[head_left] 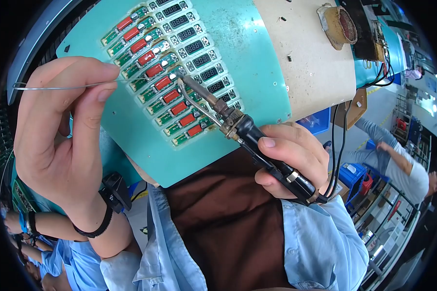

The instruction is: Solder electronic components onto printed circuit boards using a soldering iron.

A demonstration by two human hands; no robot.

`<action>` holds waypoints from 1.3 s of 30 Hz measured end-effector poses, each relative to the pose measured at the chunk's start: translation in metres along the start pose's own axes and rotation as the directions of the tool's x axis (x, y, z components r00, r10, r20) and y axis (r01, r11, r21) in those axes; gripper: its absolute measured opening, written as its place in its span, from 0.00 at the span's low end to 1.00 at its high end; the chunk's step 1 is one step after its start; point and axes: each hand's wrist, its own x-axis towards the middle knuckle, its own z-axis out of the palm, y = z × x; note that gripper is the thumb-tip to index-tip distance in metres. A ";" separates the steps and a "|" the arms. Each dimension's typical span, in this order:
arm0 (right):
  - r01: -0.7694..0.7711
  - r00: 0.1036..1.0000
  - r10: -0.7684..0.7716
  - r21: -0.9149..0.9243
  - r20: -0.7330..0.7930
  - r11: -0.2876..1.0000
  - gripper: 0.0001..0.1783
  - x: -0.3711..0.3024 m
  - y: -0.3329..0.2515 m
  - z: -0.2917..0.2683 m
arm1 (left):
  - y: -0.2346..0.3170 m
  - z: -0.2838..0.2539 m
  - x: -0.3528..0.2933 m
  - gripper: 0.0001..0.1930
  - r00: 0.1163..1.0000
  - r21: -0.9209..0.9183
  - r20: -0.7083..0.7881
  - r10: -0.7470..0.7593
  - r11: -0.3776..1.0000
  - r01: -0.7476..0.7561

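Observation:
Between the thumb and forefinger of my left hand (58, 131) is a thin strand of solder wire (58, 88), its far end reaching over the boards. My right hand (298, 153) grips the black handle of a soldering iron (250, 133), with a thin metal tube running beside its shaft. The iron's tip is over a middle board in a row of small green circuit boards (162, 83) with red components; whether it touches is unclear. They sit in cutouts of a teal plate (247, 63). Beside them runs a row of dark digit displays (194, 46).
A beige surface (306, 72) adjoins the plate, with a round yellowish holder (342, 26) at its far right. Black cables (342, 145) trail from the iron. Blue bins (352, 177) and a person (398, 160) are at right; another worker's arm (51, 225) shows lower left.

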 end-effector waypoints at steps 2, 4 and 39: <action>0.003 1.000 -0.003 -0.010 0.003 1.000 0.24 0.000 0.000 0.000 | 0.001 0.000 0.000 0.08 1.000 0.008 0.009 0.003 1.000 -0.003; 0.001 1.000 -0.001 -0.012 0.004 1.000 0.24 0.000 0.001 0.000 | 0.000 0.001 -0.001 0.08 1.000 0.013 0.011 0.004 1.000 -0.005; 0.064 0.998 -0.062 -0.062 0.030 0.996 0.26 -0.015 0.000 -0.002 | 0.008 0.010 -0.003 0.07 0.996 0.012 0.049 0.074 0.997 -0.075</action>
